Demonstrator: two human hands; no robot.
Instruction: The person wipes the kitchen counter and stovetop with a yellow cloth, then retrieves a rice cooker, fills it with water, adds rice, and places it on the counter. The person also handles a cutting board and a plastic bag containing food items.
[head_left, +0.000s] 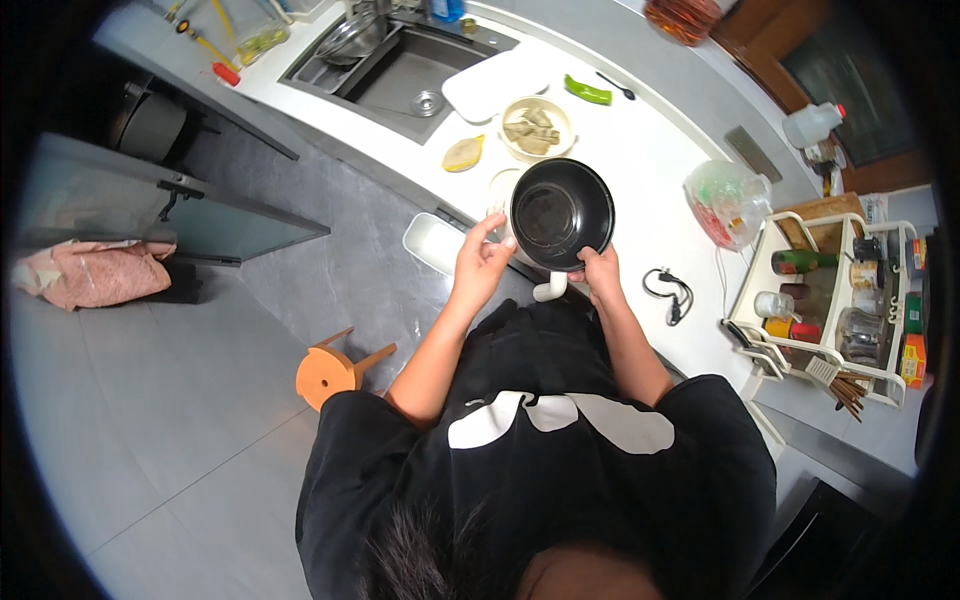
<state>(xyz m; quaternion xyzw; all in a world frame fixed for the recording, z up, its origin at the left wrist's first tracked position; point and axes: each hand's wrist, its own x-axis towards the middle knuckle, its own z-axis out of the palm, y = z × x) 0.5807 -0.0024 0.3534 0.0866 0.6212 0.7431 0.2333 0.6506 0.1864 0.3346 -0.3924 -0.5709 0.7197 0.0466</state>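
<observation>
My right hand (600, 274) grips the near rim of a black-lined pot (562, 214), beside its white handle (551, 286). The pot is tilted, so its wet-looking inside faces up towards me. To its left my left hand (484, 259) is raised with fingers apart; a pale round thing (504, 182) lies partly hidden behind the pot. Beyond the pot a cream bowl (571, 135) holds greyish-brown pieces of food (534, 133). A yellow-edged sponge (463, 154) lies left of the bowl, and a white cutting board (487, 86) lies behind it.
A dark sink (412, 75) is at the back left. A green pepper (588, 90), a black spoon (616, 86), a coiled black cable (679, 296), a plastic bag (727, 199) and a jar rack (832, 277) stand or lie rightward. A white bin (435, 244) and a wooden stool (328, 377) are at left.
</observation>
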